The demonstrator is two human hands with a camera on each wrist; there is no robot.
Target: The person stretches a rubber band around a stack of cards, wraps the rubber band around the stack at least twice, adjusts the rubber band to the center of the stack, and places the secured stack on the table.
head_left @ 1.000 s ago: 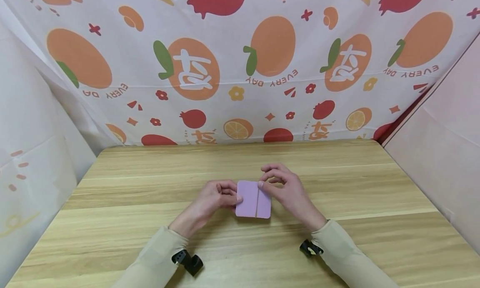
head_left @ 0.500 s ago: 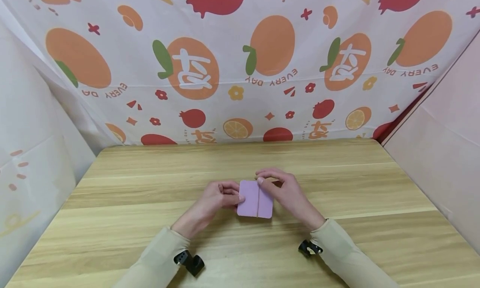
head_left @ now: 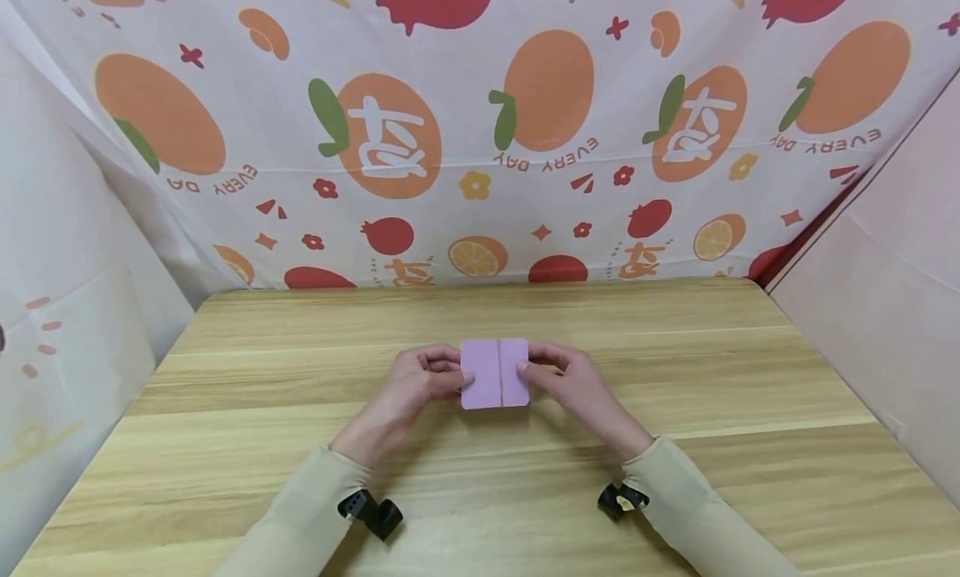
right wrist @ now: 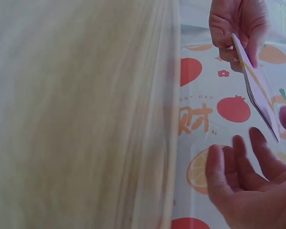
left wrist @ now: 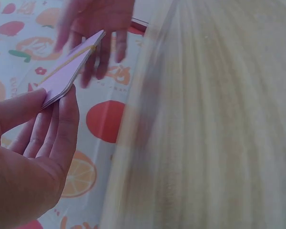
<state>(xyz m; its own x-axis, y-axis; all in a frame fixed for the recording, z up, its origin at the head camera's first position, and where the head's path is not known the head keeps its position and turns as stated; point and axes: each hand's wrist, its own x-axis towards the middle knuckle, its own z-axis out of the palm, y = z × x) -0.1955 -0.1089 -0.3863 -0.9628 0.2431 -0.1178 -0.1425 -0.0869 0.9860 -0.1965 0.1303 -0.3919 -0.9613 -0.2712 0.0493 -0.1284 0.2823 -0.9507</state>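
Observation:
A thin square stack of purple cards is held above the table, tilted toward the head camera. One narrow tan rubber band runs across it, right of its middle. My left hand pinches the stack's left edge, thumb on the face and fingers behind. At the opposite edge is my right hand, whose thumb overlaps the face in the head view. In the right wrist view, the right fingers are loosely bent and spread below the stack, with a gap between.
The wood-grain table spreads around both hands. A white fruit-print cloth hangs along its far edge, with pale cloth sides at left and right. Black camera mounts sit at both sleeve cuffs.
The stack and left hand have moved slightly away from me and left. The right hand's thumb has shifted from the band's top end to the stack's right edge.

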